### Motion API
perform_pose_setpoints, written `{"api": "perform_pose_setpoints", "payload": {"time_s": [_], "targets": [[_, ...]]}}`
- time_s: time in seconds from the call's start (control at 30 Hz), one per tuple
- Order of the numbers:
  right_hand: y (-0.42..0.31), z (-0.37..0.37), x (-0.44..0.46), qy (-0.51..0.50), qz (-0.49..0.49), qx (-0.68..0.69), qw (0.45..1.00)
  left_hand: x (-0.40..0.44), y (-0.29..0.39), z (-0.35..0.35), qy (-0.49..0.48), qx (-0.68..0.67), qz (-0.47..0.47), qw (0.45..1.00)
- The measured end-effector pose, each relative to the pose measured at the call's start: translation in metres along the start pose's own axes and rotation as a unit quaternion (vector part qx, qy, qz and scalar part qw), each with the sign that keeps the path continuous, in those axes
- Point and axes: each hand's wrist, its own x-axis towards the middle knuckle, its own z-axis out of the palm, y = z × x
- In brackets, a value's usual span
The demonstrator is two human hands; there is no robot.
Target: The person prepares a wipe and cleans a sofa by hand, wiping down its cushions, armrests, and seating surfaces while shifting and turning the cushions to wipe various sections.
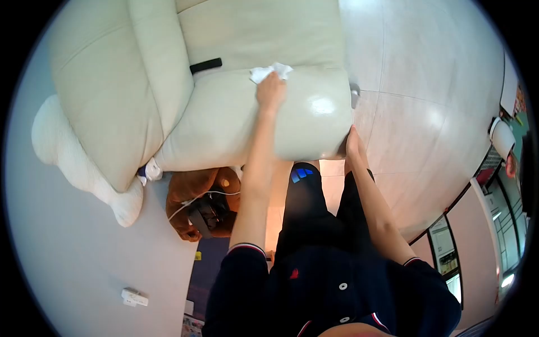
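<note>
A crumpled white tissue (261, 73) lies pressed on the cream sofa (224, 129), bunched beneath the fingers of my left hand (272, 91). That arm stretches forward across the padded surface, and the hand is closed on the tissue. At the sofa's near right corner, my right hand (353, 147) rests against the edge with its visible fingers extended; part of it is hidden by the corner. A black strip-shaped object (206, 65) sits in the crease left of the tissue, apart from both hands.
Below the sofa's left side stands a brown bag (185, 194) with dark items and a white cable. A white cushion-like object (73, 151) lies along the wall (112, 253), which carries a white socket (135, 297). Pale tiled floor (415, 101) extends to the right.
</note>
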Motion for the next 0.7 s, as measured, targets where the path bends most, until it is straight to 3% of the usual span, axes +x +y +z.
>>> {"api": "perform_pose_setpoints", "payload": {"time_s": [0.17,0.23,0.3,0.37,0.4,0.53,0.6,0.67,0.7], "targets": [[0.011,-0.011,0.015,0.005,-0.018,-0.016,1.0,-0.018,0.108,0.029,0.077,-0.035,0.088,0.992],[0.026,-0.024,0.027,-0.001,-0.019,-0.045,0.999,-0.03,0.149,0.042,0.057,-0.039,0.128,0.989],[0.021,-0.028,0.035,-0.055,-0.044,0.035,0.997,-0.052,0.19,0.03,-0.079,-0.051,0.116,0.989],[0.067,-0.047,0.088,-0.104,-0.076,0.051,0.99,-0.082,0.196,0.048,-0.147,0.022,0.267,0.952],[0.083,-0.056,0.107,-0.152,-0.1,0.066,0.981,-0.083,0.195,0.045,-0.143,0.02,0.267,0.953],[0.067,-0.051,0.099,-0.087,-0.119,-0.037,0.988,-0.047,0.152,0.041,-0.131,-0.352,0.2,0.905],[0.043,-0.043,0.072,-0.067,-0.134,-0.044,0.988,0.015,0.117,0.02,-0.2,-0.43,0.162,0.865],[0.037,-0.041,0.061,-0.065,-0.149,-0.008,0.987,0.043,0.122,-0.056,-0.184,-0.481,0.0,0.857],[0.036,-0.042,0.062,-0.072,-0.152,0.006,0.986,0.056,0.13,-0.082,-0.102,-0.368,0.004,0.924]]}}
